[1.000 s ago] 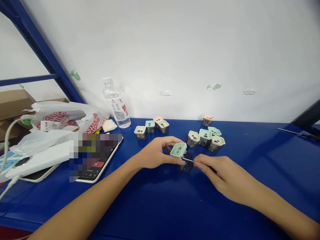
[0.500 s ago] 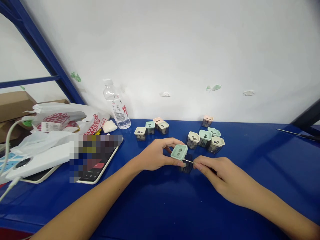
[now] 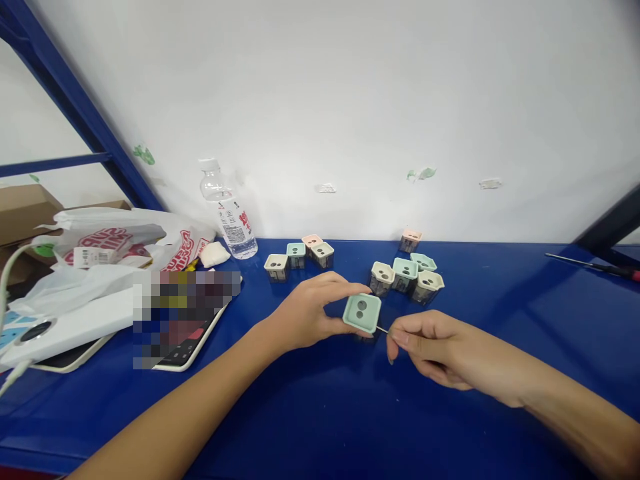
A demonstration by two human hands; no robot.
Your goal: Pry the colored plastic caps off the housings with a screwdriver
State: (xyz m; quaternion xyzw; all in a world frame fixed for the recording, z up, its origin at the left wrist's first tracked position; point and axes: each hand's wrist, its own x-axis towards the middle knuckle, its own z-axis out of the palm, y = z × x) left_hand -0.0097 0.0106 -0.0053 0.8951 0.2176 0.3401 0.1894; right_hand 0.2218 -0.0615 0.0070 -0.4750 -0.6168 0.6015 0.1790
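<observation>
Between the thumb and fingers of my left hand [image 3: 320, 307] is a mint-green two-hole pencil sharpener [image 3: 353, 319], its top with the two round holes facing me. My right hand [image 3: 430, 343] is closed just to the right of it. From its fingertips a thin metal rod [image 3: 382, 329] reaches to the lower right side of the sharpener; the rod's other end is hidden in the hand. Beyond my hands, several cream, mint and pink sharpeners with dark see-through bodies stand in two groups, including a cream sharpener [image 3: 277, 267] and another mint sharpener [image 3: 405, 272].
A pink sharpener [image 3: 411, 239] stands alone near the white wall. To the left are a water bottle [image 3: 230, 217], plastic bags [image 3: 110, 233], a phone [image 3: 187, 353] and a white device with a cable [image 3: 75, 327]. A screwdriver [image 3: 590, 265] lies at the far right of the blue table [image 3: 320, 413].
The held sharpener has turned a little, so its top faces me more squarely. My right hand has rolled over, its fingers now curled differently around the rod.
</observation>
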